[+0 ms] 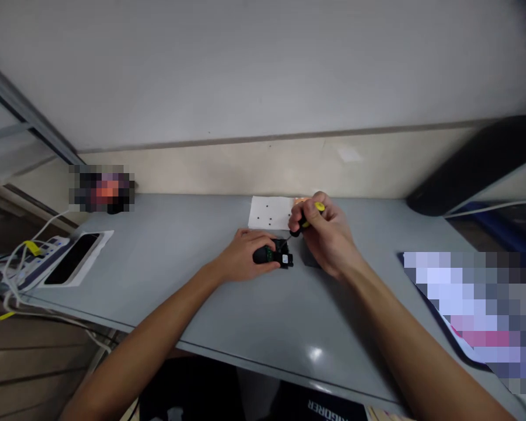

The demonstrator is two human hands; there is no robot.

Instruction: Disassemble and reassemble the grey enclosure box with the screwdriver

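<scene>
Black device (279,258), nearside of white sheet (263,211) | your left hand (248,255): clamped on it | your right hand (326,231): gripping yellow-black screwdriver (304,224), angled to device | brace firmly, press steadily

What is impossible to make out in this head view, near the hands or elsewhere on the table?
All in the head view:
Screwdriver: tip too small to show whether it touches anything.
Black device: partly covered by the left hand.
Dark specks on the white sheet: too small to identify.
Dark flat piece: partly hidden by the right hand.
Back-left item and right-side item: pixelated.
</scene>
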